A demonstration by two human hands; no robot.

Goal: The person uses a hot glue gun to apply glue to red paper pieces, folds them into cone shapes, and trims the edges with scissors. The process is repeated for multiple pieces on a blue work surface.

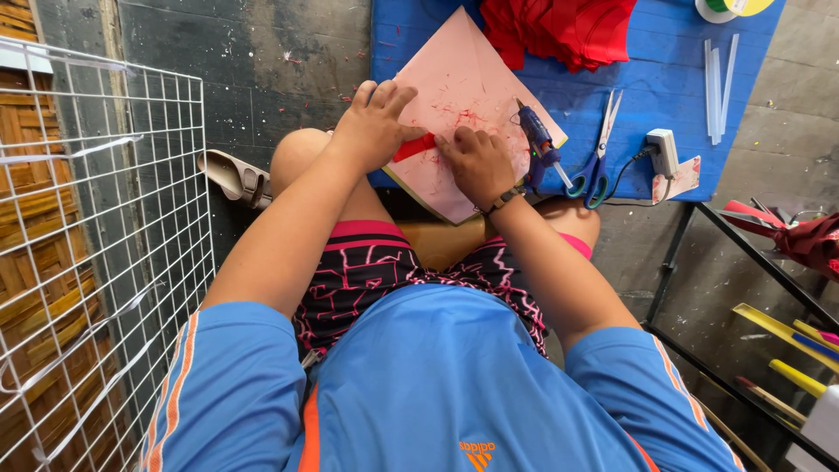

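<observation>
My left hand (374,124) and my right hand (478,163) both press on a small red strip (412,147) that lies on a pink board (454,87). The board rests on a low blue table (647,79) just beyond my knees. Each hand pinches one end of the strip, fingers curled down onto it. A blue glue gun (539,142) lies on the board's right edge, right beside my right hand. Blue-handled scissors (599,157) lie on the table just right of the gun.
A pile of red fabric (564,31) sits at the table's far edge. Clear glue sticks (718,83) and a white plug adapter (662,150) lie at right. A white wire grid (96,245) stands at left, a sandal (234,177) on the floor, a black metal rack (752,288) at right.
</observation>
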